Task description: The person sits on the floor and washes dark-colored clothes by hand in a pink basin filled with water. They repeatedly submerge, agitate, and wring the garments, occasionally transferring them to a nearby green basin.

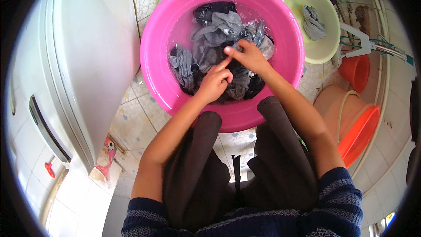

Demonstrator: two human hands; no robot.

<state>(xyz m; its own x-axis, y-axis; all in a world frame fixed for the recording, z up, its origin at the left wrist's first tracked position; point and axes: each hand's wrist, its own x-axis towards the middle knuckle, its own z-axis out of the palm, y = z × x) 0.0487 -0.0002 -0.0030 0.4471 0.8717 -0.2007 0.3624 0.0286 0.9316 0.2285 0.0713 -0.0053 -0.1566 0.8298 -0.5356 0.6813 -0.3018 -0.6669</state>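
Before me on the floor stands a large pink plastic basin (222, 123) with water and soaked grey and black clothes (227, 28) in it. My left hand (215, 82) is over the middle of the clothes, index finger stretched out and the other fingers curled. Its index fingertip meets my right hand (251, 56) near the thumb. The right hand's thumb points left, and its forefinger is bent above wet cloth. Whether either hand grips fabric is hidden by the fingers. A bunched grey garment (182, 67) lies at the basin's left side.
A pale green basin (332, 42) holding a grey cloth (314, 23) touches the far right. An orange bucket (335, 108), a small red bucket (355, 72) and a mop-like tool (361, 41) line the right wall. A white refrigerator (95, 39) stands left.
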